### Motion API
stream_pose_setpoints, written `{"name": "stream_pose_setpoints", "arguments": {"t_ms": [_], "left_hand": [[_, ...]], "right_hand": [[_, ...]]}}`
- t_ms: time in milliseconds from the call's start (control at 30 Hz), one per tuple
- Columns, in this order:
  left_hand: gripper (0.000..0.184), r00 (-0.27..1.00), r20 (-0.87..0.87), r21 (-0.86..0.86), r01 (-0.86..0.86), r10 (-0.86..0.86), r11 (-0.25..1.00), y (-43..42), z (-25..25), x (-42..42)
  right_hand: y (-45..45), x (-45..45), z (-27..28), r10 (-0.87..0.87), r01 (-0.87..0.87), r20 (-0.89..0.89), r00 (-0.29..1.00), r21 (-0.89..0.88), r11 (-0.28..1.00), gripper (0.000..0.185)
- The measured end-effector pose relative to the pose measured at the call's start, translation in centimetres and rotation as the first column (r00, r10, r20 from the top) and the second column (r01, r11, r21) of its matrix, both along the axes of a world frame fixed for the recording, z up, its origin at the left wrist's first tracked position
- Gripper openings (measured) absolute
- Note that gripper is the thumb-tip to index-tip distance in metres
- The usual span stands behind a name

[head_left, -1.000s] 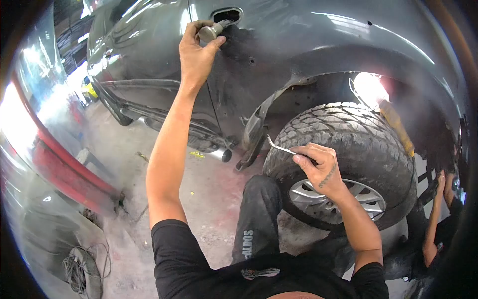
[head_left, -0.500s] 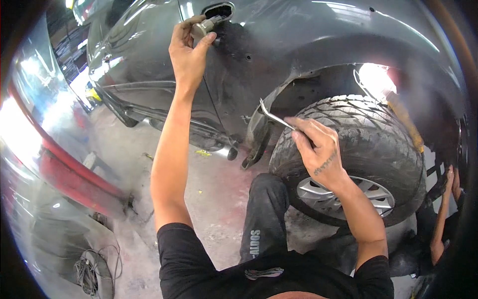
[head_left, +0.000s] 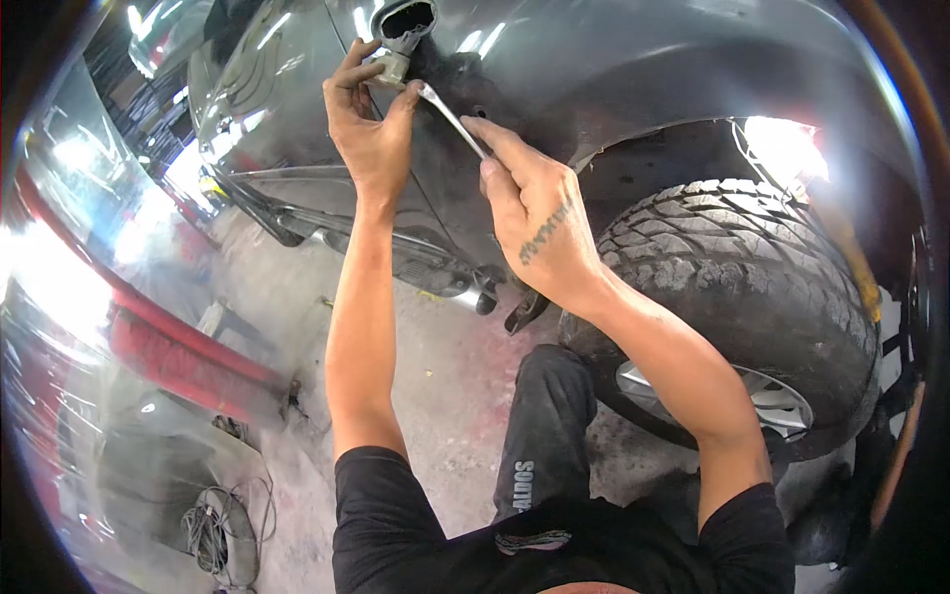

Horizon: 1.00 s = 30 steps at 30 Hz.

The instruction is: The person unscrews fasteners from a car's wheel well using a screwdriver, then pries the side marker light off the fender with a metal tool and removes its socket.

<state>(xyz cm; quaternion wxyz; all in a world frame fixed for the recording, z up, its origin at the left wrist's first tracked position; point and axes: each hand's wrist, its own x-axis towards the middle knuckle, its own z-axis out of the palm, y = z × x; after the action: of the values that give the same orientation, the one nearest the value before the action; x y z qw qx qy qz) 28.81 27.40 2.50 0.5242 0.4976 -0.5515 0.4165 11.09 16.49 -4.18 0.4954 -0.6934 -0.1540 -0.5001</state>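
Note:
Below an oval opening [head_left: 408, 20] in the dark grey body panel, my left hand [head_left: 374, 148] grips a pale, cap-like part [head_left: 393, 68] between thumb and fingers. Part of that piece is hidden by the fingers. My right hand [head_left: 539, 213] is closed around a slim silver wrench [head_left: 457, 126], which slants up and left. The tip of the wrench lies at my left thumb, just below the pale part; whether it touches the part I cannot tell.
A large treaded tyre [head_left: 732, 297] fills the wheel arch on the right, with a bright lamp [head_left: 787, 148] above it. A red bumper-like piece [head_left: 188, 361] stands at left. Coiled cable [head_left: 208, 530] lies lower left. Part of another person's arm [head_left: 899, 460] shows at far right.
My right hand has moved up and left with the wrench, from over the tyre to beside my left hand. The pale part is now lower, just below the opening.

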Motion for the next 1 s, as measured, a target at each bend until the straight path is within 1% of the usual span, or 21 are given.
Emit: {"name": "stream_pose_setpoints", "arguments": {"t_ms": [33, 100, 133, 200, 433, 533, 600, 633, 700, 800, 933, 1000], "left_hand": [[0.046, 1.000, -0.002, 0.005, -0.003, 0.003, 1.000, 0.0, -0.1, 0.2], [0.046, 0.998, 0.028, 0.007, 0.058, -0.058, 0.998, 0.0, -0.4, 0.4], [0.046, 0.998, 0.027, 0.009, 0.056, -0.056, 0.998, 0.0, -0.5, 0.5], [0.045, 0.998, 0.021, 0.012, 0.059, -0.059, 0.998, 0.1, -0.7, 0.6], [0.044, 0.996, 0.056, -0.018, 0.066, -0.065, 0.998, -0.4, -1.0, 0.9], [0.043, 0.996, 0.081, -0.022, 0.033, -0.031, 0.999, -0.2, -1.0, 1.0], [0.046, 0.995, 0.091, -0.033, 0.046, -0.042, 0.998, -0.2, -1.0, 1.3], [0.046, 0.995, 0.092, -0.037, 0.044, -0.041, 0.998, -0.2, -1.0, 1.3], [0.046, 0.992, 0.055, -0.050, 0.114, -0.111, 0.992, -0.3, -1.1, 1.3], [0.041, 0.996, 0.042, -0.040, 0.085, -0.083, 0.996, -0.2, -1.0, 0.5], [0.045, 0.995, 0.049, -0.039, 0.093, -0.091, 0.995, -0.2, -1.2, 0.5], [0.043, 0.978, -0.073, -0.091, 0.190, -0.197, 0.978, -0.2, -1.6, 0.3]], "right_hand": [[0.1, 0.3, 0.1, 0.003, -0.003, -0.002, 1.000, 0.005, 1.000, 0.032], [0.3, 0.8, 0.2, 0.147, -0.132, -0.100, 0.984, 0.137, 0.982, 0.033], [0.4, 1.0, 0.2, 0.148, -0.134, -0.101, 0.984, 0.139, 0.981, 0.033], [0.6, 1.2, 0.2, 0.214, -0.188, -0.107, 0.971, 0.212, 0.959, 0.035], [0.4, 2.2, -0.1, 0.255, -0.225, -0.124, 0.959, 0.217, 0.950, 0.036], [0.8, 2.5, 0.1, 0.228, -0.205, -0.095, 0.969, 0.206, 0.957, 0.035], [0.8, 2.2, 0.4, 0.079, -0.074, -0.053, 0.995, 0.095, 0.993, 0.035], [0.8, 2.1, 0.4, 0.080, -0.075, -0.053, 0.995, 0.091, 0.993, 0.035], [0.8, 1.9, 0.4, 0.032, -0.028, -0.059, 0.998, 0.054, 0.998, 0.034], [0.9, 2.2, 0.4, 0.005, -0.003, -0.045, 0.999, 0.043, 0.999, 0.034], [1.0, 2.2, 0.3, -0.008, 0.010, -0.045, 0.999, 0.052, 0.999, 0.033], [1.0, 2.0, 0.6, -0.018, 0.022, -0.087, 0.996, 0.046, 0.999, 0.032]]}}
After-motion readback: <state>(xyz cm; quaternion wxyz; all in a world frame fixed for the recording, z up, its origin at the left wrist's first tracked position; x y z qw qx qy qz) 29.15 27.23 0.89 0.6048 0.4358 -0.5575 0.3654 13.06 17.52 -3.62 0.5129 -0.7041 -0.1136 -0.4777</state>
